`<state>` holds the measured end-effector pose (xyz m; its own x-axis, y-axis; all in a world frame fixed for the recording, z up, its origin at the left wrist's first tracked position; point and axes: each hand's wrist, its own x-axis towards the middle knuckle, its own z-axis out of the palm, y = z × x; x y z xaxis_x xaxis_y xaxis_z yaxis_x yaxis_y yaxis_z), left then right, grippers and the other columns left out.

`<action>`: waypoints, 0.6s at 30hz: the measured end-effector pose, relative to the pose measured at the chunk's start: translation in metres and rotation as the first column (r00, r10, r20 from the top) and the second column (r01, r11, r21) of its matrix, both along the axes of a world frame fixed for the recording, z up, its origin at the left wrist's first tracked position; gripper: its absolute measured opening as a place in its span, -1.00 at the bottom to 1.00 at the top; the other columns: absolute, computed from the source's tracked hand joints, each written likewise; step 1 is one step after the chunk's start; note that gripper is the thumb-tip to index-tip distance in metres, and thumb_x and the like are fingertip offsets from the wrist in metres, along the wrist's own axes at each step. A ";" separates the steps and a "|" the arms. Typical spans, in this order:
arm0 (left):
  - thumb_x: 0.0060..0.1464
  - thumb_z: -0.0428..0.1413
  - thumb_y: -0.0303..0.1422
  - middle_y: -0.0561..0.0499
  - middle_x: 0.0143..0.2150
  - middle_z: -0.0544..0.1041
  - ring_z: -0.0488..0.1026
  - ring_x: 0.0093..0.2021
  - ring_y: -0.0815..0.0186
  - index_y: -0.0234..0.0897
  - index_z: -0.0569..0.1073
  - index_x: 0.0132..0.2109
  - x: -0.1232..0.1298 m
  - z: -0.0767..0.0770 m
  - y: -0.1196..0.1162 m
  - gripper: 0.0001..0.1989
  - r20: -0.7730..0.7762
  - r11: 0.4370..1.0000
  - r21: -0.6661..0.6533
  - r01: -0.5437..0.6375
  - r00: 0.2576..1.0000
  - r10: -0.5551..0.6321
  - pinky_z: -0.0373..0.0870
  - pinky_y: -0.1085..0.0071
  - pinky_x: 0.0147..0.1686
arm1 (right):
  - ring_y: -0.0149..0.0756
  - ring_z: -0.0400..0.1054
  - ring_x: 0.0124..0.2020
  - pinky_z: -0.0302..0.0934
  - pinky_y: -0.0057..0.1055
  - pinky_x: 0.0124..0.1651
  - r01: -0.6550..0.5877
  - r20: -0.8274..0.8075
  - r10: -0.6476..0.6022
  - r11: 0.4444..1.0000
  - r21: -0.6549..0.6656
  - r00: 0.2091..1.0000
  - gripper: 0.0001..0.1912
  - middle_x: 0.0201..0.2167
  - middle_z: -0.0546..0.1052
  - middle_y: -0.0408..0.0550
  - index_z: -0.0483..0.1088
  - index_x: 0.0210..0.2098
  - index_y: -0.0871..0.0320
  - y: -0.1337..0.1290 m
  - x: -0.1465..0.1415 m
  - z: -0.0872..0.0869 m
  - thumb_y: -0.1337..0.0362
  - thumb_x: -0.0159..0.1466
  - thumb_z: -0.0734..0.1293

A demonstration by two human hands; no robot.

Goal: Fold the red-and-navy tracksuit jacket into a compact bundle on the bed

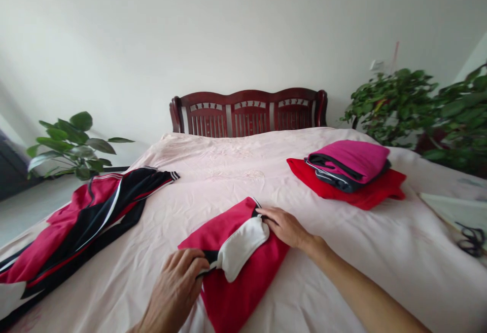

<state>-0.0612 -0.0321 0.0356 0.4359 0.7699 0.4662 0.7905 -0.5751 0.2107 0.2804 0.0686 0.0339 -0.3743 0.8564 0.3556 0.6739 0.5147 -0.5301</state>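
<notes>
On the pale pink bedspread (pixel 228 181) lies a folded red garment (pixel 238 282) with black trim. A white fabric panel (pixel 241 249) is turned over on top of it. My left hand (pixel 173 287) is pinching the black-edged end of the white panel at the garment's left side. My right hand (pixel 283 226) rests on the far end of the panel, its fingers touching the white cloth and the black edge. Neither hand is lifting the garment off the bed.
A red, black and white tracksuit top (pixel 81 226) lies spread at the bed's left. At the right, a folded magenta and black stack (pixel 348 163) sits on red cloth (pixel 342 186). Black scissors (pixel 472 241) lie on a pale sheet (pixel 452 211). Potted plants (pixel 395 105) flank the dark red headboard (pixel 249 112).
</notes>
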 end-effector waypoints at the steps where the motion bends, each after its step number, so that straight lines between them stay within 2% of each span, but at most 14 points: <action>1: 0.18 0.06 -0.46 0.03 -0.16 0.55 0.51 -0.17 0.23 -0.09 0.48 -0.16 0.000 -0.002 -0.001 -0.83 -0.022 1.000 -0.008 0.018 1.000 -0.018 0.45 0.29 -0.14 | -0.22 0.39 0.07 0.24 -0.27 0.15 -0.034 0.041 0.034 0.999 -0.007 0.999 -0.61 0.01 0.55 -0.03 0.44 0.13 0.00 -0.003 0.001 0.000 0.29 0.36 0.19; 4: 0.19 0.10 -0.39 0.02 -0.19 0.58 0.53 -0.23 0.25 -0.11 0.47 -0.07 -0.002 -0.009 -0.005 -0.83 -0.049 0.999 0.006 0.036 0.998 -0.036 0.47 0.36 -0.20 | -0.22 0.42 -0.01 0.28 -0.27 0.09 -0.068 0.122 0.069 0.998 -0.010 0.990 -0.64 -0.10 0.57 -0.02 0.47 0.09 0.02 -0.009 0.003 -0.005 0.25 0.41 0.15; 5: 0.17 0.14 -0.33 0.01 -0.16 0.58 0.53 -0.21 0.23 -0.10 0.45 0.01 -0.003 -0.011 -0.007 -0.75 -0.063 0.999 0.020 0.043 0.997 -0.042 0.48 0.35 -0.18 | -0.21 0.41 0.00 0.27 -0.25 0.10 -0.067 0.133 0.067 0.998 -0.006 0.989 -0.64 -0.09 0.57 -0.01 0.47 0.08 0.03 -0.010 0.005 -0.007 0.24 0.41 0.15; 8: 0.01 0.27 -0.10 -0.06 -0.05 0.57 0.52 -0.12 0.13 -0.08 0.32 0.25 -0.002 -0.013 -0.015 -0.33 -0.120 0.996 0.020 0.081 0.990 -0.078 0.47 0.26 -0.08 | -0.18 0.38 0.08 0.22 -0.18 0.19 -0.049 0.137 0.048 0.999 0.006 0.989 -0.61 0.02 0.54 0.00 0.42 0.15 0.04 -0.008 0.007 -0.009 0.26 0.40 0.16; 10: -0.06 0.29 -0.03 -0.12 0.02 0.54 0.50 -0.04 0.06 -0.11 0.27 0.30 0.002 -0.014 -0.021 -0.20 -0.141 0.994 0.027 0.109 0.985 -0.104 0.46 0.21 -0.02 | -0.18 0.34 0.15 0.17 -0.15 0.25 -0.046 0.130 0.040 0.998 0.041 0.991 -0.52 0.11 0.50 0.01 0.33 0.24 0.05 -0.008 0.008 -0.006 0.35 0.35 0.16; 12: -0.01 0.27 -0.10 -0.16 0.11 0.49 0.45 0.07 0.03 -0.10 0.25 0.31 0.008 -0.016 -0.025 -0.23 -0.149 0.990 0.052 0.129 0.982 -0.120 0.43 0.20 0.04 | -0.21 0.31 0.18 0.15 -0.16 0.27 -0.086 0.129 0.072 0.991 0.101 0.989 -0.43 0.14 0.47 0.00 0.32 0.24 0.05 -0.011 0.006 0.003 0.46 0.27 0.14; 15: 0.02 0.24 -0.24 -0.15 0.19 0.44 0.41 0.14 0.02 -0.05 0.24 0.31 0.019 -0.021 -0.031 -0.30 -0.149 0.989 0.072 0.132 0.981 -0.121 0.41 0.19 0.08 | -0.23 0.23 0.25 0.10 -0.16 0.32 -0.209 0.131 0.186 0.959 0.190 0.974 -0.33 0.20 0.42 0.00 0.35 0.21 0.07 -0.021 -0.002 0.023 0.54 0.14 0.13; 18: -0.02 0.22 -0.35 -0.14 0.23 0.41 0.39 0.17 0.01 -0.05 0.27 0.28 0.027 -0.025 -0.034 -0.30 -0.153 0.992 0.076 0.099 0.984 -0.087 0.42 0.18 0.08 | -0.18 0.10 0.34 -0.06 -0.08 0.40 -0.361 0.214 0.322 0.916 0.175 0.922 -0.17 0.30 0.31 -0.02 0.20 0.32 0.06 -0.032 -0.016 0.039 0.53 0.05 0.18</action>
<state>-0.0342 -0.0663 0.0104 0.5733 0.6841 0.4510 0.7517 -0.6581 0.0427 0.2641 0.0366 0.0727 -0.7038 0.5792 0.4113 0.5100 0.8150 -0.2751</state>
